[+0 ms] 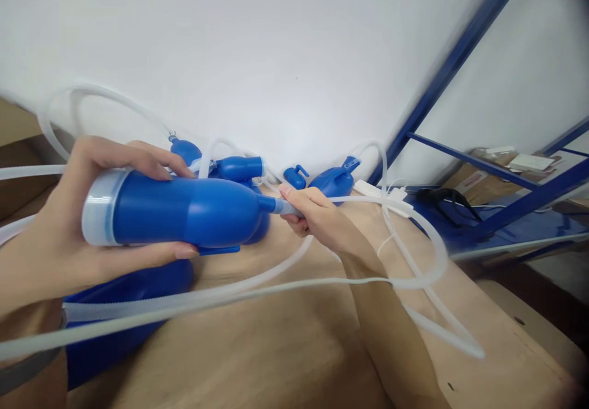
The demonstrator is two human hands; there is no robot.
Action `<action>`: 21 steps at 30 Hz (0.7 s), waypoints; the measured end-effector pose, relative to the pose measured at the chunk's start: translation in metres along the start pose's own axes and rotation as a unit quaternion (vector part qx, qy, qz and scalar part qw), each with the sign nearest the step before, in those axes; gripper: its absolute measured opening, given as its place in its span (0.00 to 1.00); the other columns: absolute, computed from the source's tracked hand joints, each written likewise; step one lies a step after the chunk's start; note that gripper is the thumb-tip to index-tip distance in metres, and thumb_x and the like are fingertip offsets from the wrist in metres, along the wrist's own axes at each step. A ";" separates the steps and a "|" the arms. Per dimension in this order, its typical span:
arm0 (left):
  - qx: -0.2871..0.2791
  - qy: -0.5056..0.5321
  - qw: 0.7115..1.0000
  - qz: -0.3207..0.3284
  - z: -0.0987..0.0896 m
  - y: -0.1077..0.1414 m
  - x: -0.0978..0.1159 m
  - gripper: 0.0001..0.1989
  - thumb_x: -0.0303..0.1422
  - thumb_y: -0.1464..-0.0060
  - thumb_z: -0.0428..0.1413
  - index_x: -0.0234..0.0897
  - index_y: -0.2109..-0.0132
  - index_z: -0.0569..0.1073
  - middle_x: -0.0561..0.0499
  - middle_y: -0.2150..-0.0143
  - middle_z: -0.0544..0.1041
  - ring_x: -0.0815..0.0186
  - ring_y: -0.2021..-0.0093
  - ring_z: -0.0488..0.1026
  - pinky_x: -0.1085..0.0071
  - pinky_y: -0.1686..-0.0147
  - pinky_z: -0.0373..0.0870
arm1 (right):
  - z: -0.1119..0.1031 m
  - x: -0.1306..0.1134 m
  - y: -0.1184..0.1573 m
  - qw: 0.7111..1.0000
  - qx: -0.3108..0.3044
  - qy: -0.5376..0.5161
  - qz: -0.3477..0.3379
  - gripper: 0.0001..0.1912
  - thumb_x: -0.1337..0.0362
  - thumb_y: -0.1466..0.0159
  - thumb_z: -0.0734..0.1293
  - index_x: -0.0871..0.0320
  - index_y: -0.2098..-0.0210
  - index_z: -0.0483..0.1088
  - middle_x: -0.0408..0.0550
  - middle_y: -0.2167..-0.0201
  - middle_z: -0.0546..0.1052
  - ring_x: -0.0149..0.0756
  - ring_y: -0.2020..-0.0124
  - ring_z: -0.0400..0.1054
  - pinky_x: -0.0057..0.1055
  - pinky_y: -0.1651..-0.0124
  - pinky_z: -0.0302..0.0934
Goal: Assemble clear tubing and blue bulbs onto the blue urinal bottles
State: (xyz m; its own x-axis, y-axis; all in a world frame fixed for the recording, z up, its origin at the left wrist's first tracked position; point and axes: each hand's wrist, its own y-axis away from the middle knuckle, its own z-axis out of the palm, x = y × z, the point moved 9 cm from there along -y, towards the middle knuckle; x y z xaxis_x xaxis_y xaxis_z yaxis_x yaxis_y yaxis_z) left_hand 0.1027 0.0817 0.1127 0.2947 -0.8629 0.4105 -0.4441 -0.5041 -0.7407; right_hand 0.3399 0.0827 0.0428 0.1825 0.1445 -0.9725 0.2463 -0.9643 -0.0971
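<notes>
A blue plastic bottle-shaped vessel (184,210) with a translucent white collar (101,208) lies sideways across the middle of the view. My left hand (78,231) is wrapped round its wide collar end, fingers above and thumb below. At the narrow neck, my right hand (308,210) is closed on the end of a translucent hose (285,206), which meets the blue spout. The hose's far run loops out to the right and back beneath both hands. Below my left hand rests a larger blue container (175,280), partly hidden by the vessel and tubing.
Along the white wall are more blue vessels (242,168), a blue jug-like piece (334,182) and a small blue handled part (295,177). A white power strip (381,195) lies on the brown table (257,354). Blue metal shelving (473,160) stands right; hoses cross the table.
</notes>
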 end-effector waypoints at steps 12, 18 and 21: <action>0.054 -0.005 0.959 -0.277 0.007 0.017 -0.024 0.32 0.52 0.59 0.74 0.49 0.49 0.74 0.57 0.59 0.75 0.66 0.70 0.71 0.74 0.77 0.69 | -0.018 -0.025 0.012 0.935 0.211 0.252 -0.135 0.31 0.49 0.22 0.55 0.52 0.81 0.58 0.43 0.82 0.66 0.32 0.78 0.61 0.34 0.69 0.53; 0.004 0.196 0.887 -0.418 0.050 0.020 -0.038 0.26 0.54 0.56 0.72 0.45 0.57 0.75 0.56 0.72 0.74 0.65 0.74 0.71 0.75 0.80 0.68 | -0.025 -0.034 0.018 0.880 0.255 0.366 -0.162 0.31 0.51 0.21 0.53 0.52 0.81 0.57 0.44 0.84 0.65 0.33 0.80 0.60 0.34 0.70 0.51; -0.037 0.285 0.847 -0.447 0.072 0.020 -0.043 0.21 0.51 0.53 0.70 0.41 0.64 0.75 0.54 0.76 0.73 0.68 0.79 0.67 0.75 0.84 0.63 | -0.024 -0.035 0.018 0.842 0.261 0.437 -0.178 0.32 0.53 0.20 0.51 0.53 0.79 0.63 0.45 0.85 0.67 0.34 0.81 0.59 0.36 0.71 0.47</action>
State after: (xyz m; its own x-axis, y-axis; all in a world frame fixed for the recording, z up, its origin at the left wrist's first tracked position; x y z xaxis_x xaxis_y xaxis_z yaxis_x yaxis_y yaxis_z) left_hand 0.1415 0.1115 0.0419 0.0948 -0.0006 0.9955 -0.3174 -0.9478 0.0296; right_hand 0.3608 0.0658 0.0803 0.8730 0.3327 -0.3566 0.0226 -0.7581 -0.6518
